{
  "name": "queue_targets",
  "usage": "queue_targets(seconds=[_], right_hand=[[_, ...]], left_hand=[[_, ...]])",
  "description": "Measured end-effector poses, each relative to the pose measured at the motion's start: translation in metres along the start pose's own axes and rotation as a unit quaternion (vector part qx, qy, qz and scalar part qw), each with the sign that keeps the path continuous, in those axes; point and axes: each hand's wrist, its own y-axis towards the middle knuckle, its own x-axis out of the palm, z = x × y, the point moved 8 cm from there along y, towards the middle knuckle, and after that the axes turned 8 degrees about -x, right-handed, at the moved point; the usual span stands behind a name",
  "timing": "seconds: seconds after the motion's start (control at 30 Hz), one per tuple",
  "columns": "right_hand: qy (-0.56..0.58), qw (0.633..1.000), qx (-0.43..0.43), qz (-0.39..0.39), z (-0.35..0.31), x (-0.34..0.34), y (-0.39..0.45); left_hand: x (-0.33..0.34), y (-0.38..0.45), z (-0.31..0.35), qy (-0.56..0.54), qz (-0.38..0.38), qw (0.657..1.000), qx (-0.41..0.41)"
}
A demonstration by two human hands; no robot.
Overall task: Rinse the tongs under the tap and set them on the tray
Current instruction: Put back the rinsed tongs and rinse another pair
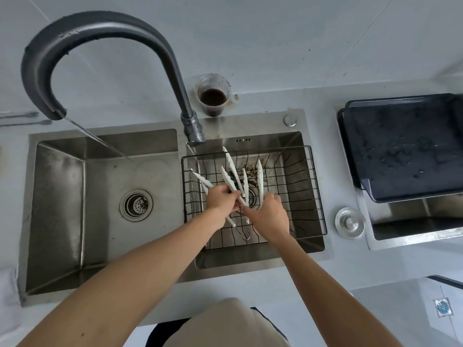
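While both hands work over the right-hand basin, the white tongs (231, 171) fan upward out of the black wire basket (318, 196) that sits inside it. Left hand (221, 200) has its fingers curled round the arms of one pair; right hand (269, 212) grips another arm just beside it, fingers bent over the plastic. About five white toothed arms show, though where they cross under the hands I cannot tell how many pairs they make. A metal hook end (246, 237) shows below the hands on the basket floor.

One dark tap (100, 28) arches over the double sink (105, 269), and a thin stream falls from its spout into the left basin, well apart from the tongs. Two drains show, one in each basin, the right one partly hidden by tongs and hands. Behind the tap base stands one plastic cup (213, 96) of brown liquid on the grey surface (275, 78). To the right lies the black tray (406, 146), wet and cut off by the frame edge, with one round metal sink plug (350, 222) near it.
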Motion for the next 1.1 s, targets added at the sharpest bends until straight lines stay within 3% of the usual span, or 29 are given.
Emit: queue_targets(seconds=[0.33,0.57,0.8,0.93,1.1], right_hand=[[0.017,0.998,-0.038,-0.050,-0.007,0.013,0.010],[0.037,0.997,-0.046,-0.043,-0.004,0.020,0.008],[-0.010,0.997,-0.041,-0.059,-0.007,0.021,0.008],[-0.079,0.995,-0.020,-0.053,-0.010,0.010,0.008],[-0.118,0.991,-0.069,0.014,-0.057,-0.017,0.007]], left_hand=[[-0.001,0.012,0.002,0.011,-0.005,1.000,-0.010],[-0.006,0.006,0.001,0.067,-0.009,0.998,0.002],[-0.017,-0.012,0.009,0.038,-0.057,0.998,-0.004],[-0.036,-0.042,0.049,0.097,-0.045,0.989,0.105],[-0.075,-0.120,0.137,0.225,0.003,0.919,0.325]])
